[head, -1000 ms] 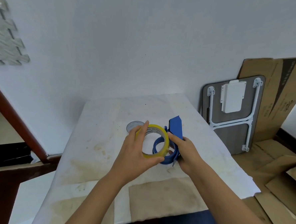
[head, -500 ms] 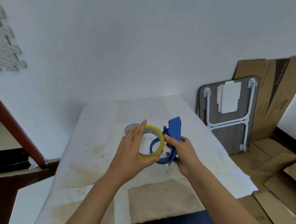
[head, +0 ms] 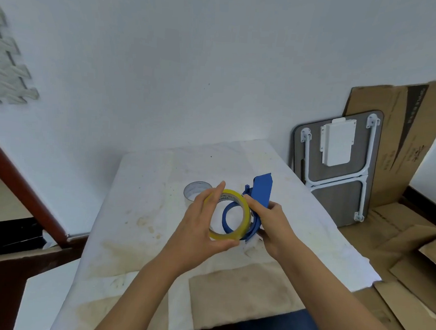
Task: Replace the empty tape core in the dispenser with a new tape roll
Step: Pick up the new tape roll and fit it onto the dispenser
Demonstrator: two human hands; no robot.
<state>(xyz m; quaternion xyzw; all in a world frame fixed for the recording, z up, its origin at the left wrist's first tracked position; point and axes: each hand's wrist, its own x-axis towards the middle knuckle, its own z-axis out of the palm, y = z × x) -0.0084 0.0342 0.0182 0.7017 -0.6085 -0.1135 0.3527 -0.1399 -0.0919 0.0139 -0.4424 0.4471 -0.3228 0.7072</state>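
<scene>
Yellow tape roll (head: 244, 212) is sitting upright in the left hand (head: 197, 230), thumb pressing under its lower rim and fingers (head: 213, 197) lying up along its left side, so that hand is clamped round the roll. Right beside it, the right hand (head: 272, 225) is gripping the blue dispenser (head: 261, 193), fingers wrapped on the handle part, the flat blue plate pointing up and away from the knuckles. The dispenser's blue hub ring is showing through the hole of the roll, so roll and dispenser are overlapping, touching or very nearly; whether the roll is seated on the hub I cannot tell. Both are being held just above the table (head: 144, 191), not resting on it.

Just beyond the left fingertips, a clear empty core (head: 193, 190) is lying on the stained white covering, close to the roll but apart from it. Left of the left hand the tabletop is running bare out to its edge, and beyond the core it is open up to the wall. Right of the right hand the covering is ending in a ragged edge, and past that a folded table (head: 336, 167) and flattened cardboard (head: 404, 140) are leaning against the wall, well apart from the hands.
</scene>
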